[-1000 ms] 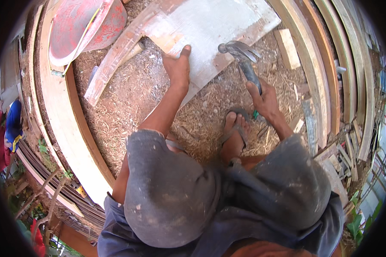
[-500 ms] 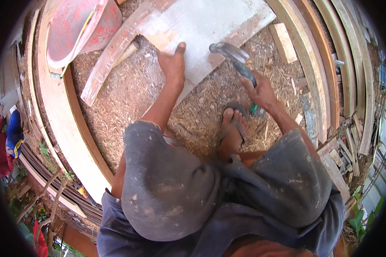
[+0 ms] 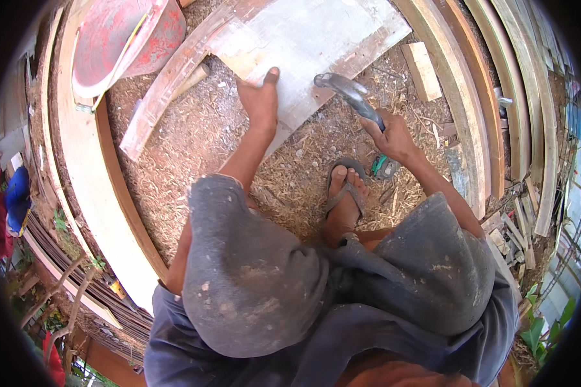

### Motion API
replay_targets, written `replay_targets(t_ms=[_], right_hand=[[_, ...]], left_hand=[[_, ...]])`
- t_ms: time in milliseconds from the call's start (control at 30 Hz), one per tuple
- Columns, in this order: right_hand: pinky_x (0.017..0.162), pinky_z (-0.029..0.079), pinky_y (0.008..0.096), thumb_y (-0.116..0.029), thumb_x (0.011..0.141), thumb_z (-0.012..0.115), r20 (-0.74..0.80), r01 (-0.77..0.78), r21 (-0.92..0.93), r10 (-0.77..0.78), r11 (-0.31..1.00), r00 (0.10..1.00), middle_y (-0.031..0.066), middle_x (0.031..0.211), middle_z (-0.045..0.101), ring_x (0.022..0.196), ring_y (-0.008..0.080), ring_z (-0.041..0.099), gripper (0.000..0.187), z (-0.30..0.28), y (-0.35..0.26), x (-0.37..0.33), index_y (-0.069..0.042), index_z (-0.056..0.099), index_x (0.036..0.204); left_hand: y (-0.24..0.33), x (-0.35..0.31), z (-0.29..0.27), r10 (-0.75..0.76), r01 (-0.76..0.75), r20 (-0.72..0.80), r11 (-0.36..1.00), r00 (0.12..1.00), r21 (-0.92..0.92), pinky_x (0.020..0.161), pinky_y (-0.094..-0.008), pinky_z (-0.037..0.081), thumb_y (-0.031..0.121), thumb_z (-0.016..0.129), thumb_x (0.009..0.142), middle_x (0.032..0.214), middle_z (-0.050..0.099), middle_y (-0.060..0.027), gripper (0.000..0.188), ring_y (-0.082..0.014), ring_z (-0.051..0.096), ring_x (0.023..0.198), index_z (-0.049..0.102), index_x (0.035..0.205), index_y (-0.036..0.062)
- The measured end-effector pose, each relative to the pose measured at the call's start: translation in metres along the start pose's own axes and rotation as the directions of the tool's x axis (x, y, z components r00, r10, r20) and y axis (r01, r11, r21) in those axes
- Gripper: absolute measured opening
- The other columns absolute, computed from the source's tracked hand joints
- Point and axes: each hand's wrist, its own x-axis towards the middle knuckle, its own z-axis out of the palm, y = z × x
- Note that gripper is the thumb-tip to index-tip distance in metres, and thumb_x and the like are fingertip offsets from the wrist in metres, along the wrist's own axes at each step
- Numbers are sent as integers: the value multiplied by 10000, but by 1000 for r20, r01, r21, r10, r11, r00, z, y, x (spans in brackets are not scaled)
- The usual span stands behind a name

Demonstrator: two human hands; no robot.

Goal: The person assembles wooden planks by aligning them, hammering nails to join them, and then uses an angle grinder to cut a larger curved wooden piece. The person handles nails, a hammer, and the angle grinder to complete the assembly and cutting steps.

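My left hand grips the near edge of a flat, whitish, worn board. Its thumb lies on the top face, while the other fingers are mostly hidden at the edge. In my right hand is a claw hammer, held by its dark handle. The hammer's head is over the board's near right edge; whether it touches the board I cannot tell. A reddish-brown wooden strip runs along the board's left side.
A red-and-white tub stands at the far left beside a long pale plank. Several timbers curve along the right, near a short wood block. A small green-and-grey object lies by my sandalled foot on shavings-strewn ground.
The hammer has turned slightly in my right hand, its claw now blurred. My left hand keeps its place on the board. The whole view has shifted a little.
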Motion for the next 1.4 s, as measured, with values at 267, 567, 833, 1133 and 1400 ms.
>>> replay_targets(t_ms=[267, 567, 833, 1133, 1400], right_hand=[[632, 526, 314, -688, 904, 541, -541, 661, 724, -433, 197, 721, 30, 771, 599, 636, 149, 574, 626, -103, -87, -11, -83, 601, 1054], [720, 503, 379, -608, 870, 583, -183, 87, 51, -77, 995, 980, 45, 906, 589, 767, 181, 585, 560, -9, 17, 11, -100, 600, 1106], [767, 496, 395, -482, 892, 627, -504, 705, 708, -676, 34, 539, 58, 962, 582, 794, 183, 578, 447, -118, -87, -12, -76, 595, 1077], [814, 465, 395, -473, 937, 538, -155, 91, 25, -86, 996, 984, 145, 1003, 588, 907, 238, 549, 468, -5, 56, 14, -48, 606, 1119], [742, 510, 411, -528, 877, 628, -365, 746, 493, -672, 448, 645, 115, 955, 613, 863, 283, 605, 507, -91, -40, -11, -44, 611, 1027]], left_hand=[[15, 4, -12, -48, 47, -95, 999, 994, -9, 1048, -379, 403, 38, 714, 841, 1291, 568, -227, 565, -291, 558, 1188, 439, 1320, -82], [7, 1, 13, 133, -124, -73, 985, 988, 121, 1019, -382, 420, 75, 734, 828, 1226, 616, -211, 494, -296, 582, 1148, 523, 1255, -56], [14, -1, -14, -43, 36, -82, 996, 996, -77, 1016, -370, 425, 101, 712, 859, 1259, 589, -188, 536, -264, 568, 1164, 470, 1305, -71], [13, 10, 3, -26, 27, -41, 999, 999, 26, 1026, -384, 424, 147, 723, 864, 1298, 558, -222, 588, -285, 556, 1185, 449, 1332, -82], [22, -7, -22, -86, 89, -118, 996, 989, 15, 1045, -371, 419, 149, 713, 869, 1343, 526, -227, 623, -298, 552, 1198, 409, 1364, -78]])
